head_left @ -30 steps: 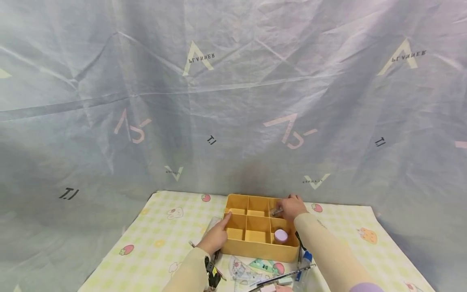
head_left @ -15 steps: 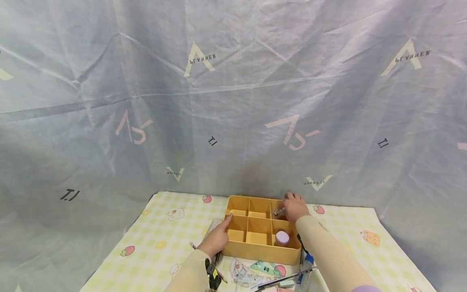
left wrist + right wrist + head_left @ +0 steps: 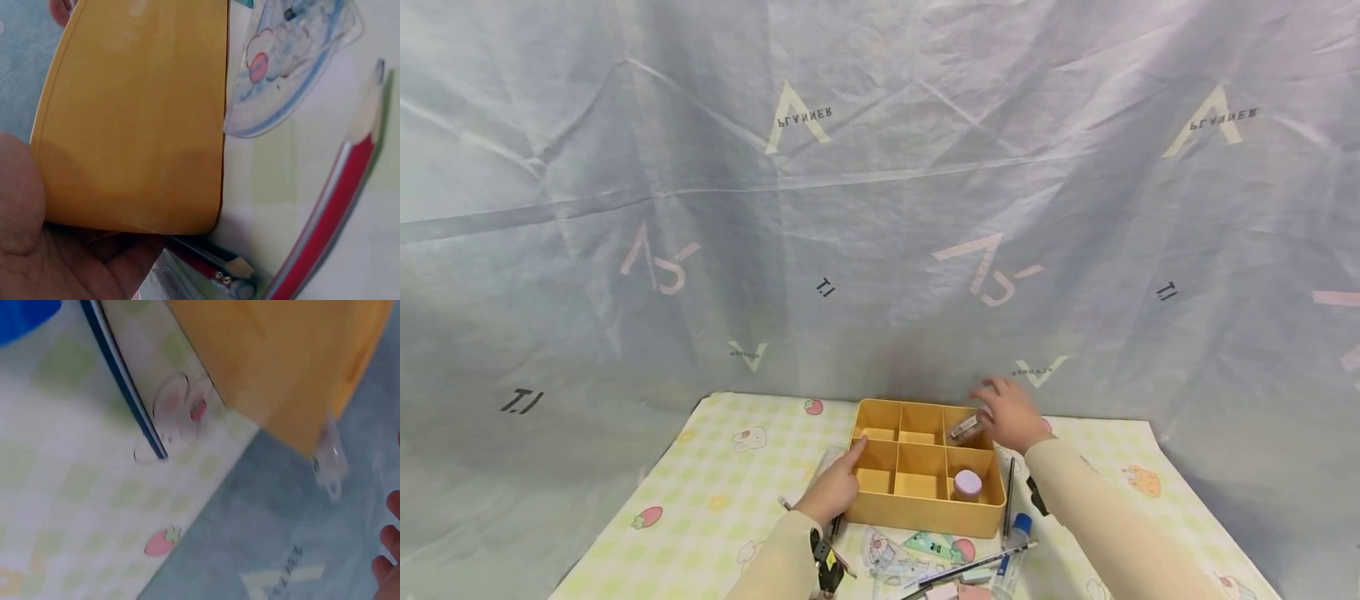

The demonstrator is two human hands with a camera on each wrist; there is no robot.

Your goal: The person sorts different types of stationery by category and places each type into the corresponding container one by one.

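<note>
A yellow box (image 3: pixel 925 513) with six-part dividers stands on the table. My left hand (image 3: pixel 833 487) grips its left wall, thumb at the rim and fingers curled against the outer side in the left wrist view. In the back right compartment, a small clear plastic item (image 3: pixel 965 427) leans on the rim; its looped end sticks out past the box edge in the right wrist view, and its kind is unclear. Over that corner hovers my right hand (image 3: pixel 1013 417), fingers loosely bent and apart from the item. A lavender round-lidded container (image 3: pixel 967 483) sits in the front right compartment.
In front of the box lie a clear protractor (image 3: pixel 287 69), a green triangle ruler (image 3: pixel 927 544), a patterned pencil (image 3: pixel 977 564) and pink erasers (image 3: pixel 973 592). A blue-capped tube (image 3: pixel 1022 525) and dark pencil (image 3: pixel 1009 500) lie right; a red pencil (image 3: pixel 331 212) lies left.
My right hand has let go of the clear item and lifted up and away from the compartment. The left hand keeps its hold on the box.
</note>
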